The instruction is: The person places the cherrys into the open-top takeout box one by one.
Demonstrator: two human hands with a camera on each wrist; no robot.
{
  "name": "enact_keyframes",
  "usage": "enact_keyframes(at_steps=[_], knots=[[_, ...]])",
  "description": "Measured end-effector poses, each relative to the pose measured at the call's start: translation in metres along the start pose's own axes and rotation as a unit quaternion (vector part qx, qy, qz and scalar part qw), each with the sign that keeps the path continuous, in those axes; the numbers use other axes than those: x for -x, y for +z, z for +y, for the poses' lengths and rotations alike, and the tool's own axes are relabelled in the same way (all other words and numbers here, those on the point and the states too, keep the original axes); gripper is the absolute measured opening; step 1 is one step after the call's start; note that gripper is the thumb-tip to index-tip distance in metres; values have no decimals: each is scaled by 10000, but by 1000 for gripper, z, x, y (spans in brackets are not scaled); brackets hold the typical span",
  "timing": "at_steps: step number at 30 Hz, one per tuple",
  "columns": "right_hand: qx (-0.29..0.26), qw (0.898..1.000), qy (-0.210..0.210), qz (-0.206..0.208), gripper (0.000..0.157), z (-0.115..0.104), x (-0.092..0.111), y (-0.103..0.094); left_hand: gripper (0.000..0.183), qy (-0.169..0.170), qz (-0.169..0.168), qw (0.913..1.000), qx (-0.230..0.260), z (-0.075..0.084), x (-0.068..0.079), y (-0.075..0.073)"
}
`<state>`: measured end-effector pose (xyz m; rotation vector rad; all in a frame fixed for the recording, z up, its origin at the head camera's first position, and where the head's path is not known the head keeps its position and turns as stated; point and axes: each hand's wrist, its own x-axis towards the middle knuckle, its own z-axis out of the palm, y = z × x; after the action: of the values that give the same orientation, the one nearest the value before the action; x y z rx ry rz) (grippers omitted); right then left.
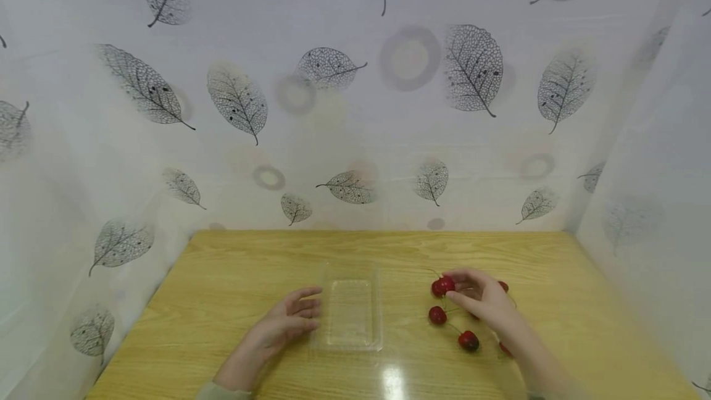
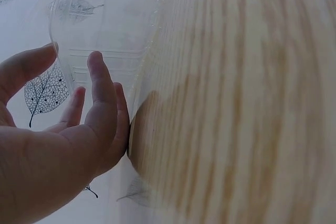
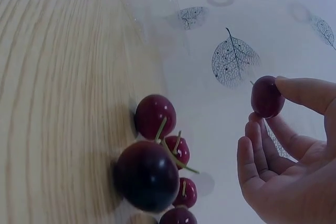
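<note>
My right hand [image 1: 487, 302] pinches one dark red cherry [image 3: 267, 97] between thumb and fingertips, raised off the wooden table in the right wrist view. Several other cherries with green stems lie below and around that hand, among them one near the front [image 1: 468, 341] and one to its left [image 1: 437, 315]; some are partly hidden by the hand and forearm. A clear plastic box [image 1: 381, 316] stands at mid-table, its inside showing no fruit. At its left side is my left hand [image 1: 278, 325], fingers loosely bent, fingertips right at the box wall [image 2: 113, 19].
The wooden table [image 1: 250, 264] has a pale wall covering [image 1: 355, 141] with leaf prints behind it and on both sides. A bright light reflection shows on the wood in front of the box.
</note>
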<state>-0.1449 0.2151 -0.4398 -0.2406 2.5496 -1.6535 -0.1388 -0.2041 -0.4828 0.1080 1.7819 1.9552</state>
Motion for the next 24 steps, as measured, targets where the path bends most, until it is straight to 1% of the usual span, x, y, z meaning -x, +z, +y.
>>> enact_keyframes(at_steps=[4, 6, 15, 24], knots=[[-132, 9998, 139, -78, 44, -7, -3, 7, 80, 2, 16, 10000, -1, -1, -1, 0], [-193, 9996, 122, -141, 45, -9, -5, 10, 80, -3, 13, 10000, -9, -1, -1, 0], [-442, 9984, -161, -305, 45, -18, -10, 27, 80, -9, 9, 10000, 5, 0, -1, 1], [-488, 9963, -311, -639, 42, -28, -15, 43, 79, 2, 10, 10000, -82, 1, 1, 2]])
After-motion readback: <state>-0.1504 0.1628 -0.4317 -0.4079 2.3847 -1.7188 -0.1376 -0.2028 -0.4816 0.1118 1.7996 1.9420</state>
